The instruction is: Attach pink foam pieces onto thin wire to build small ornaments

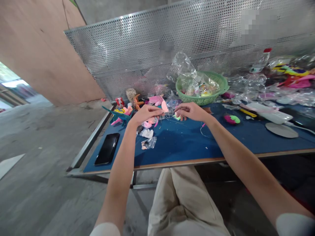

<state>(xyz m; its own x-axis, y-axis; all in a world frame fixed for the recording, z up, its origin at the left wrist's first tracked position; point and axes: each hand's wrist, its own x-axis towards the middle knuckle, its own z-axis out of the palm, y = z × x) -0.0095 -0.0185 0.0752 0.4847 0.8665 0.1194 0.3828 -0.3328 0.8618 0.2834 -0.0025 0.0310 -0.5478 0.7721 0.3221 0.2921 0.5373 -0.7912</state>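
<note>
Bare forearms (121,173) lead to the frame's centre, where the left hand (147,114) pinches a pale pink piece (164,106), probably best held lightly, while the right hand (192,110) curls beside it, its hold unclear, over the blue tabletop (172,144), green basket (197,100) toward upper right

Pink piece (164,106) (pale) in left hand (147,113)
</note>
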